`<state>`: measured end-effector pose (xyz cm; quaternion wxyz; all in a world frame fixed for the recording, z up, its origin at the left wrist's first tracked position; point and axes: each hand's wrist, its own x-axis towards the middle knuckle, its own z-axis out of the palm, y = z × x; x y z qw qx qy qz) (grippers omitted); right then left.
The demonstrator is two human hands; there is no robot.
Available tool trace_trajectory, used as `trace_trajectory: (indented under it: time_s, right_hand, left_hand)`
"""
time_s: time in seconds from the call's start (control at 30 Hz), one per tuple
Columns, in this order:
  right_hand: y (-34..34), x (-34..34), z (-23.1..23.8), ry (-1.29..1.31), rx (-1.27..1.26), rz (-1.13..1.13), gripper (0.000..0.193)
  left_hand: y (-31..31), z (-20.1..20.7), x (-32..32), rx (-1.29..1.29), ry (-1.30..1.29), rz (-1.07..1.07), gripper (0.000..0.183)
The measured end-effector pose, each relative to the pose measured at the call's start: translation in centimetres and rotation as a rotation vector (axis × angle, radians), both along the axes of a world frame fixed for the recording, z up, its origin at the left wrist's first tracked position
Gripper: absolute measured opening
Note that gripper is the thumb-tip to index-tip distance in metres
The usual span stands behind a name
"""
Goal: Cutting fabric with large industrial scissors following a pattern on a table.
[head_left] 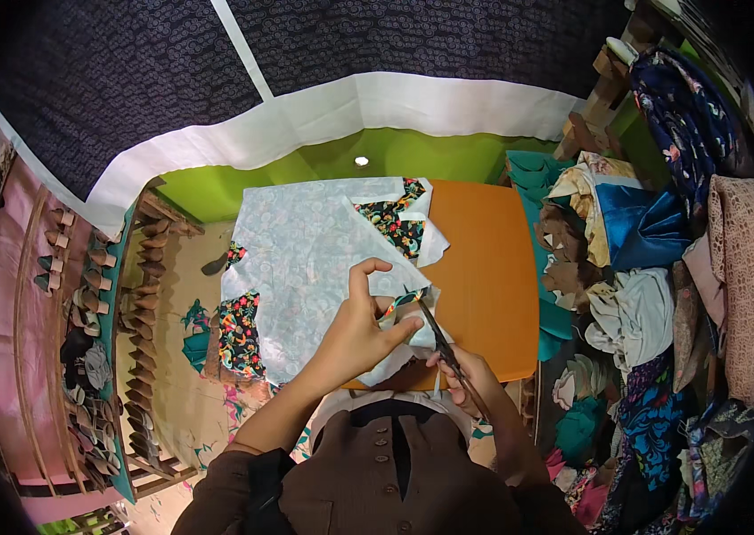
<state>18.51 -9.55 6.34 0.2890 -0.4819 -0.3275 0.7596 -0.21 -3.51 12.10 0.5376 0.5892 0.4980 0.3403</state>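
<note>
A large piece of floral fabric [306, 236] lies with its pale side up, and its black printed side shows where edges fold over. My left hand [355, 330] is over its near right part, fingers bent around a lifted, folded bit of the fabric, with the thumb stretched toward the right. In my right hand [462, 379] is a pair of dark scissors [444, 341], pointing away from me. Their blades reach the lifted fabric edge just right of my left fingers. Whether the blades are apart there is too small to tell.
Under the fabric stands an orange-brown table [484, 267]. Piled cloth and garments [640, 303] crowd the right side. Shoe-like wooden forms [141, 348] line a rack at left. A dark patterned curtain [350, 45] with a white border hangs beyond; scraps [234, 410] litter the floor.
</note>
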Motion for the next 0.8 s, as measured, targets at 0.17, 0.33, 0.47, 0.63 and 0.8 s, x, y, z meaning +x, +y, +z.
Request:
trace_trajectory:
  time_s: [0.17,0.33,0.47,0.63,0.8]
  right_hand:
    - [-0.4,0.1,-0.1,-0.055,0.347,0.057,0.084]
    - [-0.4,0.2,0.1,-0.087,0.376,0.093,0.089]
    - [-0.4,0.2,0.0,-0.116,0.393,0.089,0.090]
    - [-0.2,0.1,0.7,-0.124,0.407,0.078,0.088]
    - [-0.2,0.1,0.9,-0.072,0.233,0.073,0.088]
  left_hand:
    - [-0.1,0.3,0.1,0.021,0.103,-0.009,0.059]
    - [-0.4,0.1,0.2,0.087,0.080,0.015,0.059]
    - [-0.4,-0.6,0.2,0.154,0.127,0.010,0.059]
    - [-0.5,-0.4,0.3,0.187,0.120,0.009,0.059]
    - [-0.5,-0.2,0.5,0.121,0.079,0.020,0.060]
